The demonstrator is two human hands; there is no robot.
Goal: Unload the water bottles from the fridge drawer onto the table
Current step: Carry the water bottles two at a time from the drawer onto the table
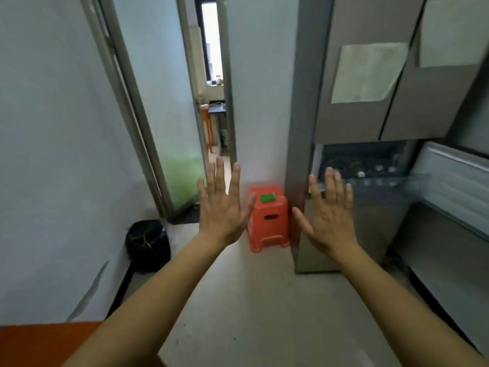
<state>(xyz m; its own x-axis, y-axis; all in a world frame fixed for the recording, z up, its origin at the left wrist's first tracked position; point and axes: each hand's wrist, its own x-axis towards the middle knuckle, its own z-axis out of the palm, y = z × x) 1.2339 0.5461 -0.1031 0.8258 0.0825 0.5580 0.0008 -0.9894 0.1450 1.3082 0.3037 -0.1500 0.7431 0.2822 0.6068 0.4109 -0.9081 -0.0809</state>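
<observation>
orange stool [268, 218] beside fridge drawer [375, 215]

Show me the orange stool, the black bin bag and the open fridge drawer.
orange stool [268, 230]: head view, on its front side below the slot.
black bin bag [148, 246]: head view, middle of the bag.
fridge drawer [381, 215]: head view, its grey front panel.

The pale floor [238, 300] carries an orange plastic stool [268, 221] at the far middle, just beside the grey fridge [344, 115] standing to its right. A black bag [148, 245] sits at the left, against the wall [53, 154].
</observation>
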